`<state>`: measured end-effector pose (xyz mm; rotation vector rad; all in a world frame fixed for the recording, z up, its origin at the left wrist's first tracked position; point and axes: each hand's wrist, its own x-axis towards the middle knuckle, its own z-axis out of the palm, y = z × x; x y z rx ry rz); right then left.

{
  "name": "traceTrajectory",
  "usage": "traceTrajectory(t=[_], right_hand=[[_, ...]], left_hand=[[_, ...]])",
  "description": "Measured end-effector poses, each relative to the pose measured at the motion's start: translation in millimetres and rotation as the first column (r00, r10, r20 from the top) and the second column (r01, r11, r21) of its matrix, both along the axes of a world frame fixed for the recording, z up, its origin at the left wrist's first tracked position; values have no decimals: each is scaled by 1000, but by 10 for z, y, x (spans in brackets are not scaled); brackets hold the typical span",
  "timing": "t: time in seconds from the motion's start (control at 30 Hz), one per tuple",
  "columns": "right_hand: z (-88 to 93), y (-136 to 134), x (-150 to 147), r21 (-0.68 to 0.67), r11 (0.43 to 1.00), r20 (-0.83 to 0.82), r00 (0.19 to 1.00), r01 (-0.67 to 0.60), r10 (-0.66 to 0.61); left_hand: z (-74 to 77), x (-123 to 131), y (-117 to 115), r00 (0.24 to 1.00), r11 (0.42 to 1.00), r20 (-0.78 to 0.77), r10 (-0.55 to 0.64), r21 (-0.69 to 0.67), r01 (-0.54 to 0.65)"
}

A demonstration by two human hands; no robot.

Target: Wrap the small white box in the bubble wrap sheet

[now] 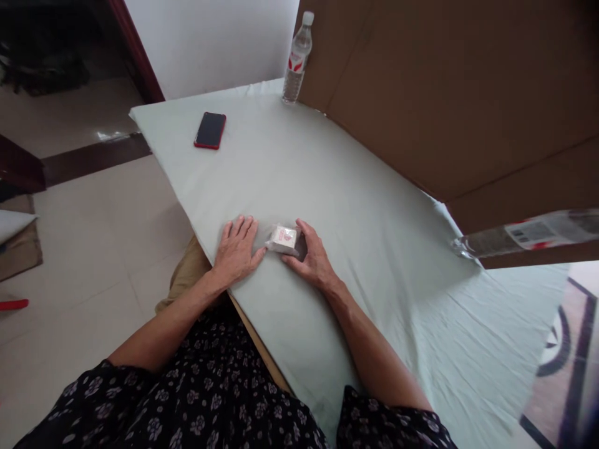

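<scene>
Near side of bench (262, 168): plastic-wrapped box (284, 237), longer left to right.
Right hand (316, 257): nearer, curved around box's right end; grip unclear.
Left hand (236, 251): flat, just left.

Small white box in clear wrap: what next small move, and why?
I'd probably close the right hand's grip gently on the white wrapped box: its thumb and fingers curve around one end, though firm contact is hard to confirm. The left hand's grip rests palm-down on the pale green cloth, thumb near the other end.
</scene>
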<state>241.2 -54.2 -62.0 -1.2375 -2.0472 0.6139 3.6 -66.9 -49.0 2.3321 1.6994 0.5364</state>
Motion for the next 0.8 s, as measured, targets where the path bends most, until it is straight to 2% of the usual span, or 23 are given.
traceTrajectory(t=[0.1,0.2,0.27,0.33,0.43,0.53,0.63,0.7,0.8], right_hand=[[1,7,6,-13,1000,7,1000,-11,11],[6,13,2,-14,1000,3,1000,-22,22],[10,15,-5,-11,1000,-6,1000,-13,13],[14,12,-11,-11,1000,-13,1000,1,-1],[19,7,-17,-19,1000,-17,1000,2,-2],[22,2,-22,-28,1000,-16,1000,9,-9],[31,-8,-25,-30,999,-14,1000,21,-21],[39,-18,-24,-30,999,-7,1000,25,-26],[38,-24,-13,-29,999,10,1000,14,-14]], left_hand=[[-2,-45,4,999,1000,53,7,-23,-6],[47,-129,105,985,997,170,23,-73,-11],[120,-166,271,967,997,253,18,-82,3],[208,-149,517,956,999,292,-32,-29,42],[304,-9,935,963,993,244,-117,36,111],[300,136,1202,988,988,66,-139,-52,142],[222,74,1191,981,988,-133,-139,-85,128],[162,-120,1054,978,997,-201,-62,-60,51],[92,-532,725,966,996,-247,82,-17,-89]])
